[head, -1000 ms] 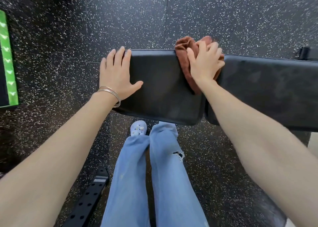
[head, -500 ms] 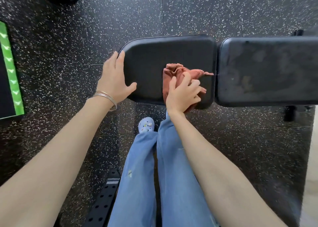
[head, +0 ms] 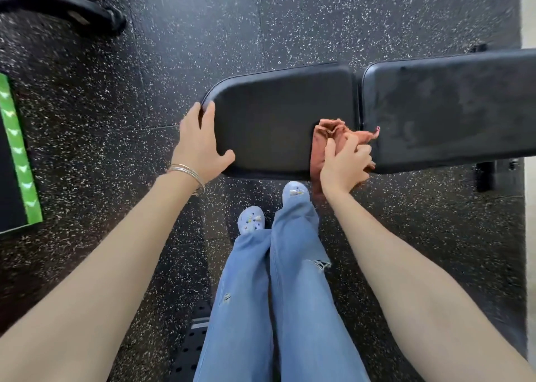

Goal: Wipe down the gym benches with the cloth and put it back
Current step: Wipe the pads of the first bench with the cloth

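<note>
A crumpled rust-brown cloth (head: 329,138) lies at the near edge of the black padded bench (head: 275,120), by its seam.

A black padded bench (head: 290,91) is seen standing on the speckled black rubber floor (head: 290,19), its seat pad (head: 269,132) and back pad (head: 452,106) divided by a narrow gap. A crumpled rust-coloured cloth (head: 326,138) is gripped against the seat pad's near right corner by the right hand (head: 345,168), one tip laid across the gap. The left hand (head: 200,146) is laid flat on the pad's left end.
</note>
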Tool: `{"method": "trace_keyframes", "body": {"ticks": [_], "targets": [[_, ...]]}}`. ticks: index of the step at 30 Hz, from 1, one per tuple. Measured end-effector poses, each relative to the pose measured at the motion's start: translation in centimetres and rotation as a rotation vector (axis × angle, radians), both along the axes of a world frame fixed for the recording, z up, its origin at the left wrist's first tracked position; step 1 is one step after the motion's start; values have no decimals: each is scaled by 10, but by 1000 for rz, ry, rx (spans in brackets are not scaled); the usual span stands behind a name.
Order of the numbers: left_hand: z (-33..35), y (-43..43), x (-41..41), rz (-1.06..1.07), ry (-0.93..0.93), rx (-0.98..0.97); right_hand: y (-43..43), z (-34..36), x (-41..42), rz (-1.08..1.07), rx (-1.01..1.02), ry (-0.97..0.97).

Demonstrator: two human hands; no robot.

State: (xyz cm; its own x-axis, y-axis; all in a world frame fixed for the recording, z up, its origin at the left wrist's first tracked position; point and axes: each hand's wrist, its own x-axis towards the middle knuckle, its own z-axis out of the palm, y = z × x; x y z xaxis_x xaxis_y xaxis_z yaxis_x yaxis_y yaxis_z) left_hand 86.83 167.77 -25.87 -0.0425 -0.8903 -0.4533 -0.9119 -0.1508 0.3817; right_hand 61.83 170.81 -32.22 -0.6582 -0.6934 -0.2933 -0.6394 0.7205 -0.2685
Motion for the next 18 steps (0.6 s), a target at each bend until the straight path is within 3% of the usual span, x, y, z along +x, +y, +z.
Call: {"method": "trace_keyframes", "body": {"ticks": [5, 10, 14, 18], "targets": [[0, -1, 2, 31, 60, -1, -12, 24, 88, 452, -102, -29], [-5, -12, 12, -48, 40, -5, -100, 24, 102, 696, -128, 93], [-9, -20, 6, -33, 18, -6, -113, 7, 49, 431, -86, 124], [-11, -32, -6, -19, -29, -52, -40, -2, 21, 274, -53, 111]]}}
